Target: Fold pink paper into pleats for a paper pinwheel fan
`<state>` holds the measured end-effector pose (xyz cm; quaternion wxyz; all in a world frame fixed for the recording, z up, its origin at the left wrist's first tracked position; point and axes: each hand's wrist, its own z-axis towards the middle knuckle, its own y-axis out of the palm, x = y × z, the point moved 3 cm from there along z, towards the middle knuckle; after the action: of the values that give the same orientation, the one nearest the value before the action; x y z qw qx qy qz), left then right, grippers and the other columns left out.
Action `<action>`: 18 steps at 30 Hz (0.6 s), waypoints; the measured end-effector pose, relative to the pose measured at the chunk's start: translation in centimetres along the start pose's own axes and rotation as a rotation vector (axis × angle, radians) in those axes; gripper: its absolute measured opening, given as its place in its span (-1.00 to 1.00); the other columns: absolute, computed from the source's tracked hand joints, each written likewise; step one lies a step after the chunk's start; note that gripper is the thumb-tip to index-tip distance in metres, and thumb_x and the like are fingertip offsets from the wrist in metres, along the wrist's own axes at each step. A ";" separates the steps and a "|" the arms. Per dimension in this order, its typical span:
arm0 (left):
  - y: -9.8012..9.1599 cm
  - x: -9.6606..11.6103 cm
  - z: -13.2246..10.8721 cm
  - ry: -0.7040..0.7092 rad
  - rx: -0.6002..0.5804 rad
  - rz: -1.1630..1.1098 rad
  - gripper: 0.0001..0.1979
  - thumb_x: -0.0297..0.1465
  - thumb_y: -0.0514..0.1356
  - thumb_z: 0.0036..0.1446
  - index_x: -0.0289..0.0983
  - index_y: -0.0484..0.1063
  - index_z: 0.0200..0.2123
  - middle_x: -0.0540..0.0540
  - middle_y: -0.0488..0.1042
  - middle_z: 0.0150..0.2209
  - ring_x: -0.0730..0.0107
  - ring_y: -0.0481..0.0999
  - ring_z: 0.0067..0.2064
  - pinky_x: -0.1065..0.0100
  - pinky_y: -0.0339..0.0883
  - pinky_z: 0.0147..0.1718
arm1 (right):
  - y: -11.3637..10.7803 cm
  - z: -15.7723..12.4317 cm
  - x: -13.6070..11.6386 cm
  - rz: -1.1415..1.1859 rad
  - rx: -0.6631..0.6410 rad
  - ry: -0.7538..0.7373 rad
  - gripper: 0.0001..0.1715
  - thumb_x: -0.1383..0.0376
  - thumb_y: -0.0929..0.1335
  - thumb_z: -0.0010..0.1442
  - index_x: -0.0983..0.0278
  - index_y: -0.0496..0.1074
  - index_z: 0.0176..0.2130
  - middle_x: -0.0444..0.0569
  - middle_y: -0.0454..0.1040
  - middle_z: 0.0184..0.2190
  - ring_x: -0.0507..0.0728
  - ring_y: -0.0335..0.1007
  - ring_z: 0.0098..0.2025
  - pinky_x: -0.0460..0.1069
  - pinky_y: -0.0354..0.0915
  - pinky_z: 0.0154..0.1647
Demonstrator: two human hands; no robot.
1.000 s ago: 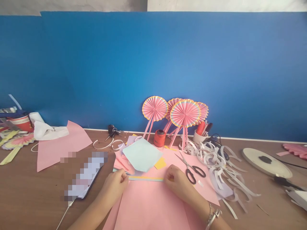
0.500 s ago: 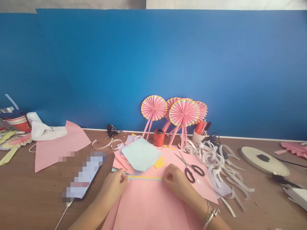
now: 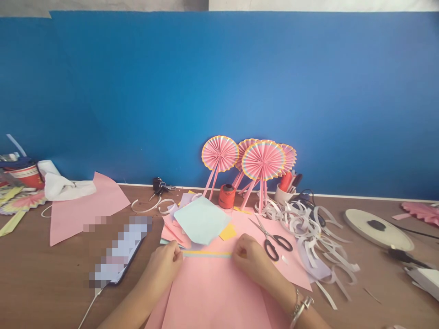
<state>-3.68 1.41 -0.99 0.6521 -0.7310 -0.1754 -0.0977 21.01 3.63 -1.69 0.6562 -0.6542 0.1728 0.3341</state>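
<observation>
A pink paper sheet (image 3: 216, 292) lies on the brown table (image 3: 41, 274) in front of me, its far edge folded over into a narrow strip with a yellow and light-blue border (image 3: 207, 253). My left hand (image 3: 163, 264) pinches the left end of that fold, fingers closed. My right hand (image 3: 248, 258) pinches the right end, fingers curled; a bracelet sits on that wrist. Just beyond the fold lie a pale blue paper (image 3: 200, 220) and a yellow scrap (image 3: 228, 232).
Black-handled scissors (image 3: 272, 237) lie right of my right hand, beside several curled white paper strips (image 3: 308, 228). Pink paper fans (image 3: 262, 161), an orange thread spool (image 3: 227, 196) and a cup of pens stand at the blue wall. A phone (image 3: 118, 256) lies left; a round white disc (image 3: 377, 226) right.
</observation>
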 end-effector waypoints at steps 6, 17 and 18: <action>-0.7 0.8 -0.5 -0.004 -0.010 0.040 -0.76 -0.57 -0.06 0.08 -0.19 0.01 -0.57 0.05 0.25 -0.58 0.39 0.32 -0.50 0.41 -0.10 -0.55 | 0.1 0.1 0.1 -0.028 0.010 0.006 -0.75 0.49 0.22 -0.10 0.23 0.02 -0.61 -0.11 0.26 -0.50 0.05 0.19 -0.43 -0.07 0.11 -0.42; -0.9 1.4 -1.1 -0.020 -0.053 0.055 -0.82 -0.57 -0.09 0.13 -0.17 0.15 -0.39 0.06 0.28 -0.57 0.34 0.36 -0.53 0.41 -0.11 -0.58 | 0.3 0.2 0.5 -0.076 0.037 0.076 -0.78 0.51 0.22 -0.18 0.23 0.06 -0.57 -0.14 0.24 -0.52 0.04 0.17 -0.46 -0.08 0.05 -0.47; -0.9 1.3 -1.0 -0.015 -0.051 0.052 -0.82 -0.58 -0.09 0.12 -0.17 0.14 -0.40 0.06 0.29 -0.56 0.34 0.37 -0.52 0.41 -0.10 -0.58 | 0.3 0.2 0.7 -0.064 0.036 0.097 -0.78 0.51 0.22 -0.18 0.23 0.07 -0.55 -0.16 0.23 -0.53 0.03 0.15 -0.48 -0.09 0.03 -0.49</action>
<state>-2.71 0.62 0.42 0.6342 -0.7524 -0.1588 -0.0798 21.32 3.96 -2.34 0.6692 -0.6627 0.1894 0.2776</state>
